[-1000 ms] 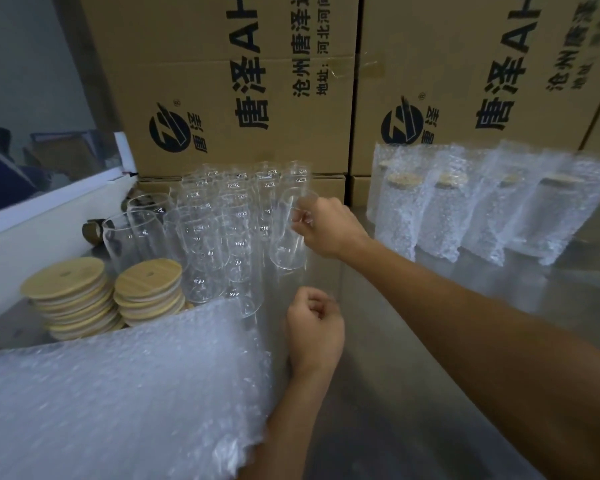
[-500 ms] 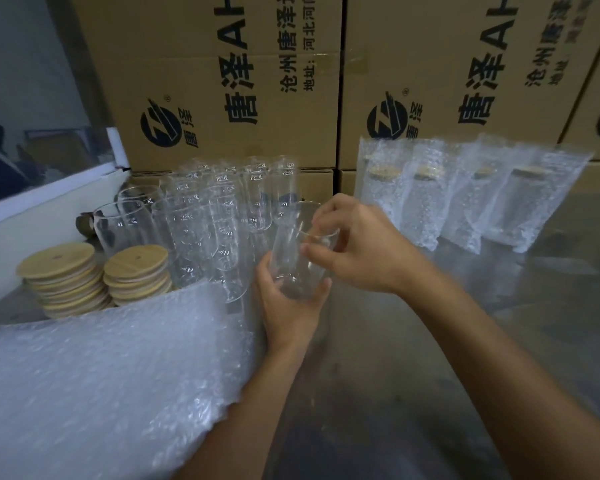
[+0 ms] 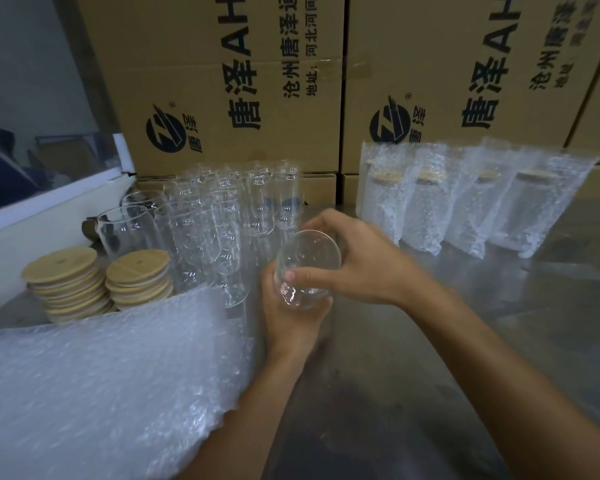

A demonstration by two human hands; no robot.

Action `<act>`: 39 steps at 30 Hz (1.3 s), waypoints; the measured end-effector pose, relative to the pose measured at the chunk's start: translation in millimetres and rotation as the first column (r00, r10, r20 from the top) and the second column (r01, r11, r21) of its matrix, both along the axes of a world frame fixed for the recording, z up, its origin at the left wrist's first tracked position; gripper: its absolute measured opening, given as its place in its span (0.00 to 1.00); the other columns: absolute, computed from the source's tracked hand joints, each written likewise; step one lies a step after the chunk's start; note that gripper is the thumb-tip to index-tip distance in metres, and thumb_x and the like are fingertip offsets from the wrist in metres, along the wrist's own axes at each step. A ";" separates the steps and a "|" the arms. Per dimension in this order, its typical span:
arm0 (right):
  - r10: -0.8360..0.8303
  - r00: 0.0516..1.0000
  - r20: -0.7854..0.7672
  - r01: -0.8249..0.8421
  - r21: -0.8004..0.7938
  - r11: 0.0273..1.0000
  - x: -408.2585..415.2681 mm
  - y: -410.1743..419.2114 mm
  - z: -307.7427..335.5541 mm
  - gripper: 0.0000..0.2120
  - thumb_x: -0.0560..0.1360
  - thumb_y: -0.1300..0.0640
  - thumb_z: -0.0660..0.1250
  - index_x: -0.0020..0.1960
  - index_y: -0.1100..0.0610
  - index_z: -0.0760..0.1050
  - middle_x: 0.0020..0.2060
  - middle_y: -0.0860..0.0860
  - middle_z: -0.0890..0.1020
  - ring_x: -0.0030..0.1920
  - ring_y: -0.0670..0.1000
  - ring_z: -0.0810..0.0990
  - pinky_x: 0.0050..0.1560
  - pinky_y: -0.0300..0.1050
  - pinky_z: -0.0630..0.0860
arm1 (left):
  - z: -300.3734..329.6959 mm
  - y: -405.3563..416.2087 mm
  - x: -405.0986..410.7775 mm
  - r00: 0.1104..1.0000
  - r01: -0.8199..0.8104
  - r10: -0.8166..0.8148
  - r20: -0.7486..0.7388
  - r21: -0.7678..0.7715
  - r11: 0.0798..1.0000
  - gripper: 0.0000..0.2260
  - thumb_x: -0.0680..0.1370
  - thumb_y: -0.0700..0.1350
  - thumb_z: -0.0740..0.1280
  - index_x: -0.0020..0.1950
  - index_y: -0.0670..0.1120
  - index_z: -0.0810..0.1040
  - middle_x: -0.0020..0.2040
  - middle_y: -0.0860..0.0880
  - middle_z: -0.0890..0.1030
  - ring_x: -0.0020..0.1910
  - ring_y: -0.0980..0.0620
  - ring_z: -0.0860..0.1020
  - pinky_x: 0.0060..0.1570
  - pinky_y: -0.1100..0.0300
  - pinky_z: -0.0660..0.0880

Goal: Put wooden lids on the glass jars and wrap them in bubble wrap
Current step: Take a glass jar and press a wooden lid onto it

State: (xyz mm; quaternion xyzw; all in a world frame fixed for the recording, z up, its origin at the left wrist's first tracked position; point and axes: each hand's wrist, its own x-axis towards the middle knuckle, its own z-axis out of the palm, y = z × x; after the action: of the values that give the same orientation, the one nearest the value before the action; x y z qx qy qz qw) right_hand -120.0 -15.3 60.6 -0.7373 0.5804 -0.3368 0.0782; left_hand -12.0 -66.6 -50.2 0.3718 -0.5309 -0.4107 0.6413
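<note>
Both hands hold one clear glass jar point(image 3: 305, 268) above the metal table point(image 3: 413, 358), its open mouth tilted toward me. My left hand point(image 3: 291, 317) cups the jar's base from below. My right hand point(image 3: 357, 261) grips its upper part, thumb across the front. Behind it stand several bare glass jars point(image 3: 222, 216) in a cluster. Two stacks of round wooden lids point(image 3: 66, 282) point(image 3: 139, 278) sit at the left. A pile of bubble wrap point(image 3: 101, 393) lies at the front left. Several jars wrapped in bubble wrap point(image 3: 471, 199), lids on, stand at the back right.
Large printed cardboard boxes point(image 3: 229, 81) wall off the back of the table. A white panel edge point(image 3: 49, 209) runs along the left side. Bare metal surface lies to the right of my arms.
My right hand took a jar from the cluster and brought it toward me. My left hand rose from the bubble wrap edge and now cups the jar's base. The jar has tilted toward me.
</note>
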 end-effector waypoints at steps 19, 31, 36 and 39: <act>-0.022 0.968 0.251 0.006 0.066 0.998 10.3 -6.2 -11.8 0.37 0.71 0.35 0.71 0.74 0.50 0.70 0.65 0.42 0.78 0.61 0.43 0.79 0.64 0.46 0.76 | 1.0 0.7 -0.8 0.972 -0.167 0.158 0.174 0.037 0.985 0.30 0.63 0.40 0.82 0.60 0.51 0.72 0.52 0.49 0.81 0.47 0.50 0.82 0.46 0.57 0.79; -0.088 0.876 0.475 0.130 -0.057 0.990 -3.1 -16.8 -20.7 0.14 0.84 0.52 0.60 0.48 0.57 0.79 0.43 0.42 0.85 0.19 0.48 0.74 0.21 0.39 0.69 | 0.8 7.7 -1.0 0.954 -0.179 0.171 0.245 0.009 0.984 0.36 0.60 0.38 0.81 0.62 0.58 0.69 0.53 0.59 0.69 0.55 0.51 0.75 0.57 0.52 0.76; -0.170 0.859 0.483 0.181 0.025 0.983 -3.5 -17.4 -21.6 0.26 0.68 0.30 0.70 0.46 0.53 0.76 0.45 0.47 0.83 0.34 0.42 0.81 0.29 0.41 0.74 | -1.5 6.1 -1.9 0.930 -0.190 0.195 0.311 -0.046 0.981 0.35 0.60 0.42 0.81 0.65 0.49 0.73 0.60 0.52 0.75 0.63 0.47 0.73 0.61 0.50 0.74; -0.149 0.891 0.430 0.149 0.034 0.988 -4.0 -15.4 -21.1 0.33 0.60 0.22 0.68 0.49 0.49 0.75 0.49 0.42 0.82 0.50 0.44 0.82 0.44 0.50 0.82 | -0.8 6.9 -2.8 0.939 -0.176 0.175 0.297 -0.025 0.984 0.35 0.61 0.46 0.81 0.66 0.49 0.72 0.60 0.52 0.77 0.62 0.45 0.76 0.59 0.46 0.76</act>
State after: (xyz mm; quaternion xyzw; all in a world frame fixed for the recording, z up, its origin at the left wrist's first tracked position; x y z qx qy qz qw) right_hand -124.0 -30.7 39.5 -0.5980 0.6033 -0.4965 0.1786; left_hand -14.7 -59.7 -50.9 0.4761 -0.5857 -0.2917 0.5875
